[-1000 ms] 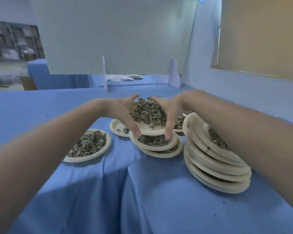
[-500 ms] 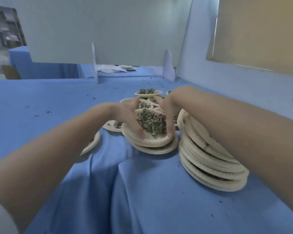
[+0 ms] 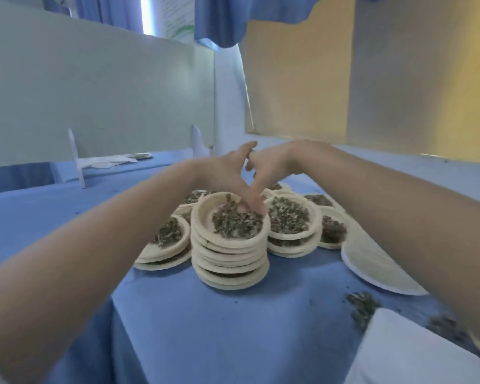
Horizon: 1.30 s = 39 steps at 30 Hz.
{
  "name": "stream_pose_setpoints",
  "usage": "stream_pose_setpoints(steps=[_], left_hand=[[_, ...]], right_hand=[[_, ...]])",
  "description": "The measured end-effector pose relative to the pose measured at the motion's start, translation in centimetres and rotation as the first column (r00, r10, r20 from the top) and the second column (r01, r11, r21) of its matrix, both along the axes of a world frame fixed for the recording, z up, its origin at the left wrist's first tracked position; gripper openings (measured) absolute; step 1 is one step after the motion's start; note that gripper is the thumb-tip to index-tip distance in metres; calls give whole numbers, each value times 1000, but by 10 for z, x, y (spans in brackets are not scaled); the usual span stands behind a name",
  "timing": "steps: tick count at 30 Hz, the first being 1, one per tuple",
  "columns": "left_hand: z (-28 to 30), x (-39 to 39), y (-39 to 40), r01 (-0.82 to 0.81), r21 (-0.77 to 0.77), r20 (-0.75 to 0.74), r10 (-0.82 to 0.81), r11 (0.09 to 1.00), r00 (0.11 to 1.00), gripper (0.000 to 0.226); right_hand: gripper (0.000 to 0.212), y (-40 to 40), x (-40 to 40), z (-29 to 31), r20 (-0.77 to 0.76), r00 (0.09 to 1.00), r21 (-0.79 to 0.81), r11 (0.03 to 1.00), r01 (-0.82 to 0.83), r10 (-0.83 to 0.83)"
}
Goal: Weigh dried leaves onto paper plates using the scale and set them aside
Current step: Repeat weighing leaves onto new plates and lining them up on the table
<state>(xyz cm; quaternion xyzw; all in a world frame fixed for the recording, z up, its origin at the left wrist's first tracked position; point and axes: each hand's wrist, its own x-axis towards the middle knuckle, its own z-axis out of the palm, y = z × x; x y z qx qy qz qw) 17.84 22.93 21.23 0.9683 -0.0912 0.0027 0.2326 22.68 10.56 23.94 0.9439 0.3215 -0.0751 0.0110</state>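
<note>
Dried leaves point(image 3: 237, 224) on stacked plates point(image 3: 229, 256), both hands' point(image 3: 225, 173) overlapping fingertips half-hidden, grip unclear.

The fingertips of the left hand point(image 3: 227, 173) and right hand point(image 3: 263, 173) overlap above the tall stack of cream paper plates point(image 3: 230, 259), so whether either pinches any dried green-brown leaves point(image 3: 233, 224) cannot be told. Lower plates hide their contents. At four o'clock, the large white paper plate point(image 3: 377, 270) passes under the right forearm. At five o'clock, a white flat object point(image 3: 410, 353) is cut by the frame edge, and the loose leaves point(image 3: 363, 306) beside it blur.
</note>
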Motion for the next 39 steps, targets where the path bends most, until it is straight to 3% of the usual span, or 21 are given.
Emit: stream_pose_setpoints(steps=[5,10,14,18,21,23,25,27,28,31,39], left_hand=[[-9,17,-119,197,-24,-36,-198,980,980,136],[-41,44,-218,305,-11,-124,-304,952,945,133],[-74,74,-255,204,-71,-140,-212,976,967,107],[-97,92,-268,4,-205,-41,-12,979,999,85],[-109,108,-272,-77,-203,54,90,976,994,75],[-112,115,-273,-127,-170,33,134,977,990,69],[-115,121,-273,-186,-172,-54,179,967,982,64],[-116,123,-270,-212,-206,-86,198,955,976,34],[-115,122,-268,-225,-187,-77,214,956,974,11],[-113,123,-266,-203,-114,-49,198,973,979,23],[-83,112,-267,-153,-40,-1,153,987,988,27]], right_hand=[[149,-132,-2,-11,-128,971,23,978,207,-202],[116,-252,6,-41,-150,920,81,922,377,-363],[90,-310,16,-75,-144,882,164,868,469,-449],[72,-334,31,-104,-128,852,231,820,523,-507],[68,-339,44,-119,-138,821,325,758,566,-554],[67,-338,53,-125,-167,790,387,698,602,-589],[51,-334,61,-130,-182,770,392,673,627,-612],[26,-328,67,-136,-191,756,412,648,641,-626],[35,-327,70,-139,-206,746,438,622,649,-633],[40,-327,72,-139,-206,759,471,618,630,-617],[33,-329,65,-121,-82,805,496,676,544,-588]])
